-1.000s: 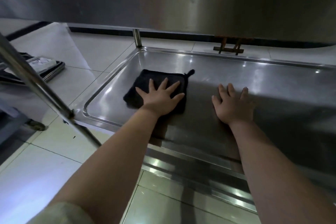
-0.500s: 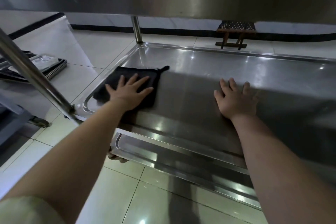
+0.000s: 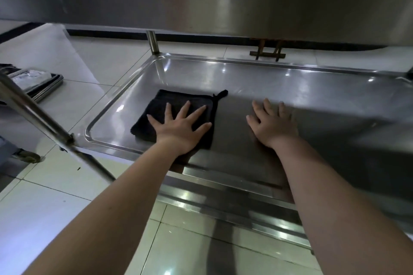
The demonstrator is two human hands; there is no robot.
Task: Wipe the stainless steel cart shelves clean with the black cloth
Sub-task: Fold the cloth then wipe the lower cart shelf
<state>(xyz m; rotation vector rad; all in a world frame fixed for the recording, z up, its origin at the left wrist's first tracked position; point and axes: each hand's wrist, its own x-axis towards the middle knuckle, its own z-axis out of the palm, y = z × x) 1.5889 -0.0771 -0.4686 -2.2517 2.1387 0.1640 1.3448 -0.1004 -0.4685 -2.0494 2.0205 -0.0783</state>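
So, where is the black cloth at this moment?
In the head view, the black cloth lies flat on the left part of the shelf, pressed under the left hand; the right hand rests on bare steel to its right.

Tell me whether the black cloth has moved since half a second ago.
Yes. Pressed under the left hand, the black cloth has slid right, away from the left rim of the shelf, which it nearly touched then.

Single head-worn view, looking forward and down, close over the cart shelf [image 3: 290, 87], under the upper shelf [image 3: 201, 6]
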